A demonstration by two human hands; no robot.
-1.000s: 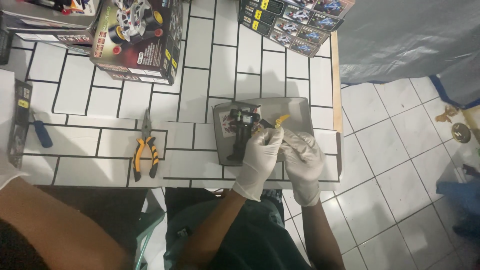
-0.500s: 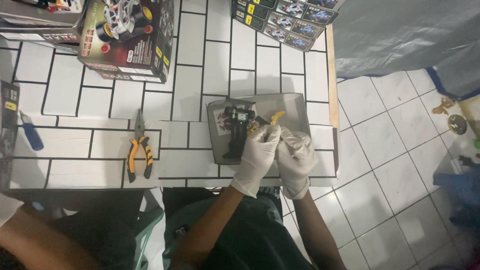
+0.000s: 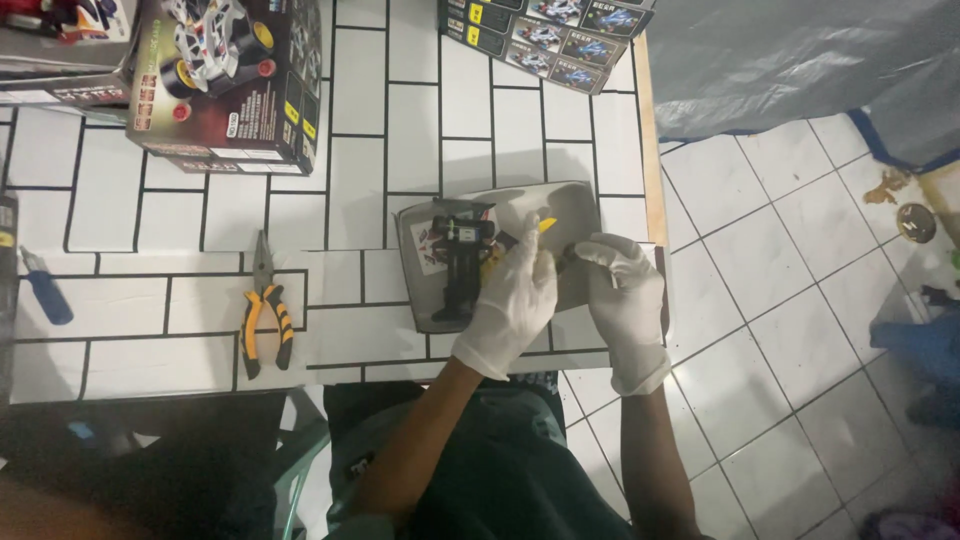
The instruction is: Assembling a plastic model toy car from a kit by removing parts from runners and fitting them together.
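Both my hands wear white gloves and hover over a grey metal tray (image 3: 580,205) on the tiled tabletop. A black toy car chassis (image 3: 462,262) lies in the tray beside a small sticker sheet (image 3: 430,245). My left hand (image 3: 510,305) pinches a small yellow-handled tool (image 3: 546,226) at the chassis's right side. My right hand (image 3: 625,300) is closed on a small dark part (image 3: 566,258) next to the left hand. What lies under my hands in the tray is hidden.
Yellow-and-black pliers (image 3: 265,315) lie left of the tray, a blue screwdriver (image 3: 45,295) farther left. Toy car boxes (image 3: 225,80) stand at the back left, and a flat box (image 3: 545,40) at the back right. The table's wooden edge (image 3: 652,150) borders a white tiled floor (image 3: 780,260).
The view has shifted a little, so the table appears to slide. My hands stay together over the tray, with the left one now slightly higher on the chassis side.
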